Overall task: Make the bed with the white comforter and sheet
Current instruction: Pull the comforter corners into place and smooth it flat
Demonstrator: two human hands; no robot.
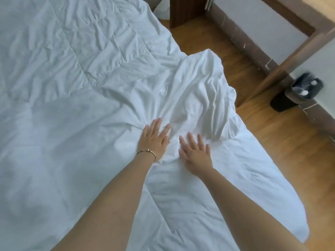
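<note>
Bed (54, 124) cut off left and bottom; bin (299, 93) blurred; forearms run out bottom edge.

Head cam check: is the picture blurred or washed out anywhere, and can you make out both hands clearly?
Head view: the white comforter is soft and overexposed at lower left, folds fading out; the left hand and right hand are fairly sharp, fingers flat on the fabric; wide-angle bending skews the floor edges; the black bin is smeared.

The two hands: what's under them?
Both the left hand and right hand lie flat on bunched white bedding. Whatever lies beneath that fabric, mattress or more layers, is covered.
</note>
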